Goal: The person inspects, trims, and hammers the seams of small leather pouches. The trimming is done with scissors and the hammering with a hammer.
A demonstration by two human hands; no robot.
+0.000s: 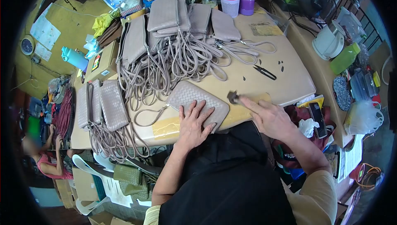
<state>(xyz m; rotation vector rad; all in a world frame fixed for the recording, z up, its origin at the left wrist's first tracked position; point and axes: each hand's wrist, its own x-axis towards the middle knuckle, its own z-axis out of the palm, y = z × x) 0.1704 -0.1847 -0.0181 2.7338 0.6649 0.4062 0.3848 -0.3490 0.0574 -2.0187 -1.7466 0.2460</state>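
While the left hand (193,122) lay flat on the woven pouch (197,102), fingers spread wide and pressing it to the table (285,80), the right hand (266,115) was closed in a narrow pinch on a small dark metal piece (233,97), held just off the pouch's right end; what that piece was exactly could not be told, since it was small and a little blurred. To do this step well, it seemed wise to keep the flat hand firm so the pouch could not slide on the smooth top; to bring the dark piece in low and square to the pouch's edge rather than at a slant; and to keep the pouch's strap (149,119), which looped off its left corner, out from under the palm.

The pouch lay at the near edge of the table, right in front of the person; behind it sat a heap of finished pouches (182,20) with their cords tangled together; another stack (101,105) hung over the left side; a pair of small black snips (264,72) lay well apart on the bare top, to the right; a phone (317,117) rested near the right forearm.
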